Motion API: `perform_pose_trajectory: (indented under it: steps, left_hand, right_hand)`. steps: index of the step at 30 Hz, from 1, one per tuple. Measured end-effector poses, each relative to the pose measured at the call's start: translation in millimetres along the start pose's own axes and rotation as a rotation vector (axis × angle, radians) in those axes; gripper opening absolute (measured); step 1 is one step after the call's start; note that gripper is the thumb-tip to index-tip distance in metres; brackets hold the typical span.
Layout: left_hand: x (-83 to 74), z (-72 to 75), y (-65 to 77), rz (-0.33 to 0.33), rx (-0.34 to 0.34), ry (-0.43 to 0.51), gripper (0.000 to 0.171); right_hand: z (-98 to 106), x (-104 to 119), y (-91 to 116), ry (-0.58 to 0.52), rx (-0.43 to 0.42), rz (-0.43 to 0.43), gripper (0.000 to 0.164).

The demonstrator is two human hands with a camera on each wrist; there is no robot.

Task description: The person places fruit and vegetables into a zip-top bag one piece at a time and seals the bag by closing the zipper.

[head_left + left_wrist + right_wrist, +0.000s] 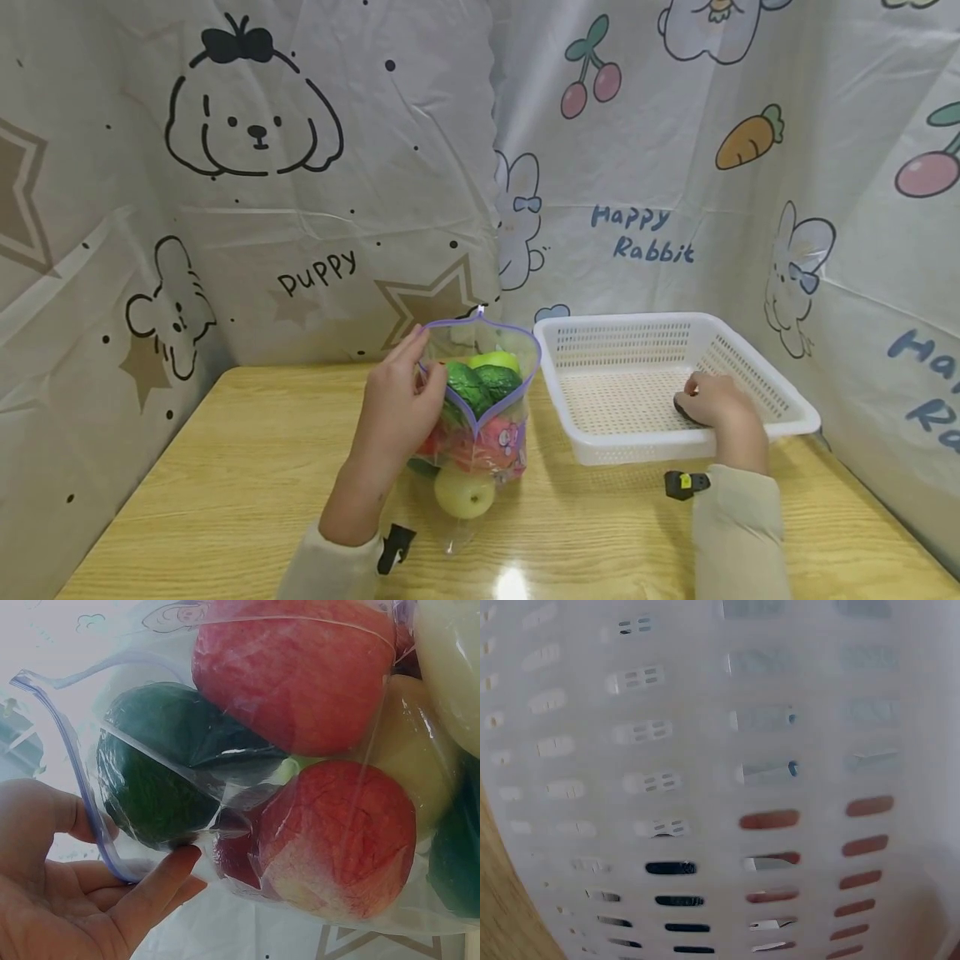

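A clear zip bag with a purple closure stands on the table, its mouth spread open. Inside are dark green produce pieces, a lime-green piece, red round fruits and a pale yellow round fruit. My left hand pinches the left side of the bag's purple rim, thumb inside the mouth and fingers outside. To the right, my right hand reaches into a white slotted basket and grips a dark, smooth thing. Its kind is mostly hidden by the fingers.
The basket's slotted wall fills the right wrist view, with dark and reddish patches showing through. The basket stands beside the bag on a wood-grain table. A printed curtain hangs close behind and on both sides.
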State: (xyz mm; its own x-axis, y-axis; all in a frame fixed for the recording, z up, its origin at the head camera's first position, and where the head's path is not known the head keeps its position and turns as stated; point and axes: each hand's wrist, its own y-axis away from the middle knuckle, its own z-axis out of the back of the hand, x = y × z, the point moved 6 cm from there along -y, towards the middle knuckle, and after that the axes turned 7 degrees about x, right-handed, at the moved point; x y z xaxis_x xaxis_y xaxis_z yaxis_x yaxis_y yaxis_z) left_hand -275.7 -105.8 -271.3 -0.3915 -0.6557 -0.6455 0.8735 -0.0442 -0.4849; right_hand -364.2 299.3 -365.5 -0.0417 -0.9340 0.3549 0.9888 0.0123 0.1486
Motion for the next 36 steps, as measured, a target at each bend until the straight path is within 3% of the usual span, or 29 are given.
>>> perform_pose_trajectory:
  steps: [6,12,22,36]
  left_hand:
    - [-0.8,-0.4,0.2,-0.005,-0.004,0.001,0.046]
    - [-0.9,-0.4,0.3,-0.006,-0.005,0.001,0.046]
    - [-2.8,0.6,1.1,-0.009,0.0,0.005,0.046]
    - [-3.1,0.9,0.9,-0.007,0.003,0.001,0.047]
  right_hand:
    - [-7.0,7.5,-3.0,0.04,0.074,0.084,0.049]
    - [-11.7,14.3,-6.5,0.039,0.093,0.097,0.059]
    - [-21.0,33.9,-5.8,-0.02,0.137,0.141,0.052]
    - [-25.6,35.9,-8.0,-0.023,0.129,0.099,0.051]
